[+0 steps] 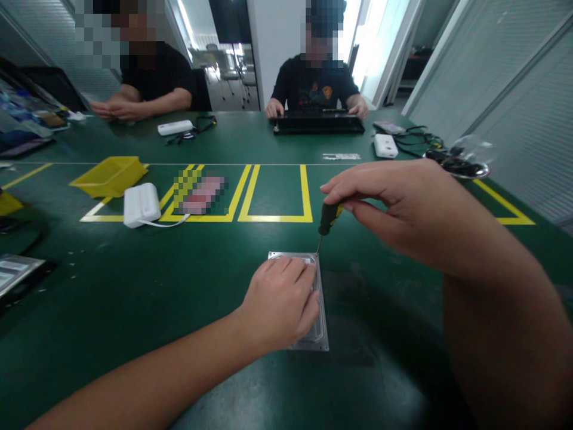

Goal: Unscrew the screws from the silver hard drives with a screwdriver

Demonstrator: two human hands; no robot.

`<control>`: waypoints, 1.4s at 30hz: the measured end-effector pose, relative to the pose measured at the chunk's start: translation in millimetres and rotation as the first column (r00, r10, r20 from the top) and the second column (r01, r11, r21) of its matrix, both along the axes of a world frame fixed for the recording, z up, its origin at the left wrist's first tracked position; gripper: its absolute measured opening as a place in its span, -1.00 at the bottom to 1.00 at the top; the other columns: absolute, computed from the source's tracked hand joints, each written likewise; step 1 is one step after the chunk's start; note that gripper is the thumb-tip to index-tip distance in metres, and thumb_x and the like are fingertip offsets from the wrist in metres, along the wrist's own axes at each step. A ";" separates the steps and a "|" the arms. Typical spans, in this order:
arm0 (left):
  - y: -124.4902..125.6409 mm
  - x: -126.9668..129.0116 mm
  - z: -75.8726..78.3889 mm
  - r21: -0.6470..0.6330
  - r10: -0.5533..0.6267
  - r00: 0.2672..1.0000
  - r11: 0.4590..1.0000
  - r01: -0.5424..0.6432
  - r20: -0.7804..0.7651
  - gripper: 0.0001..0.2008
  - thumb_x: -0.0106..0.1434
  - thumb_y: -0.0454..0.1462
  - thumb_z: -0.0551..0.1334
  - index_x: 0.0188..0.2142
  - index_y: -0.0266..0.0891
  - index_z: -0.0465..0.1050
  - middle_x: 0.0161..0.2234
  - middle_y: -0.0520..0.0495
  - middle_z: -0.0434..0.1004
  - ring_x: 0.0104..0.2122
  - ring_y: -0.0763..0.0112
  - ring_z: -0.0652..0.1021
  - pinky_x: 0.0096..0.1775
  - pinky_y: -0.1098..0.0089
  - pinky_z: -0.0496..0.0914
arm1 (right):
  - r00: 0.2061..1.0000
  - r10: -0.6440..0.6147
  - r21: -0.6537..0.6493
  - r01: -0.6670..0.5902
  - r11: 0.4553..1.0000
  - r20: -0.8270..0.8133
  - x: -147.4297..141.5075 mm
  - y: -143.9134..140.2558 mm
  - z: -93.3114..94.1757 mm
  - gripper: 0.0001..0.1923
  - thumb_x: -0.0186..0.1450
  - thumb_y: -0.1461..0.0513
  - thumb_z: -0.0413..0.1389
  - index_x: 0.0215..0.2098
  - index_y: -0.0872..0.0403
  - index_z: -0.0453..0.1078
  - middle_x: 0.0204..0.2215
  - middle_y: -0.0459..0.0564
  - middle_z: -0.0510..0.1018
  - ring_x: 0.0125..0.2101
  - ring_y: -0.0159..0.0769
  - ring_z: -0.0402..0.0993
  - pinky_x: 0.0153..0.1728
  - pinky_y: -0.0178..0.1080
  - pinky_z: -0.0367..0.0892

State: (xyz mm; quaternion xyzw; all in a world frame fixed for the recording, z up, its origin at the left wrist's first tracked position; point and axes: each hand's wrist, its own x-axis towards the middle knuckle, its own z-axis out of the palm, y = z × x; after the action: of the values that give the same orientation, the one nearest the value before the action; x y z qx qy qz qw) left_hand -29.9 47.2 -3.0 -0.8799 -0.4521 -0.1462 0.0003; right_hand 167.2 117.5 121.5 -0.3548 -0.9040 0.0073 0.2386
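Silver drive (321,334) mostly hidden under left hand (280,307).

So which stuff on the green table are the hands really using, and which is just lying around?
In use:
- metal drive, under the left hand
- screwdriver, in the right hand, tip at the drive's corner

Lying about:
- yellow bin
- white box
- white gadget
- black keyboard, at another person's hands

On the green table there are one metal drive (320,334), one screwdriver (328,220), one yellow bin (108,175), three white boxes (141,204) (two lie at the far side), one black keyboard (317,124) and two people seated opposite.
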 end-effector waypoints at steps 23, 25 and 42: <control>0.3 0.3 -0.8 -0.005 0.006 1.000 1.000 -0.006 -0.005 -0.63 0.34 -0.16 0.09 0.04 -0.27 0.44 -0.16 -0.16 0.50 -0.14 0.07 0.48 -0.13 0.05 0.39 | 0.990 -0.093 0.033 0.091 0.995 0.103 -6.9 -0.7 -1.3 -0.73 0.32 0.16 0.09 -0.10 0.06 0.55 -0.25 0.03 0.59 -0.26 -0.18 0.48 -0.27 -0.17 0.31; 0.0 0.8 -1.3 -0.005 0.007 1.000 1.000 -0.007 -0.008 -0.63 0.34 -0.16 0.09 0.04 -0.26 0.44 -0.16 -0.16 0.50 -0.14 0.08 0.48 -0.12 0.05 0.39 | 0.988 -0.126 0.040 0.123 0.992 0.091 -10.6 -1.4 -3.5 -0.75 0.31 0.11 0.12 -0.17 0.07 0.54 -0.31 0.02 0.57 -0.33 -0.21 0.45 -0.34 -0.19 0.25; -1.9 1.1 2.0 -0.023 0.019 1.000 1.000 -0.019 0.004 -0.64 0.33 -0.15 0.11 0.02 -0.26 0.45 -0.17 -0.16 0.50 -0.15 0.07 0.48 -0.12 0.02 0.40 | 0.987 -0.158 0.035 0.157 0.987 0.037 -17.0 -5.8 -3.8 -0.69 0.34 0.22 0.04 -0.08 0.13 0.56 -0.21 0.13 0.55 -0.21 -0.10 0.47 -0.19 -0.09 0.35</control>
State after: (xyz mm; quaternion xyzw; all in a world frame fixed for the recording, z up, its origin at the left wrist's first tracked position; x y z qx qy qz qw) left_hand -28.8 45.3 -1.0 -0.8753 -0.4620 -0.1427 -0.0094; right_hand 150.2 111.7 117.7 -0.4213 -0.8777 -0.0333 0.2259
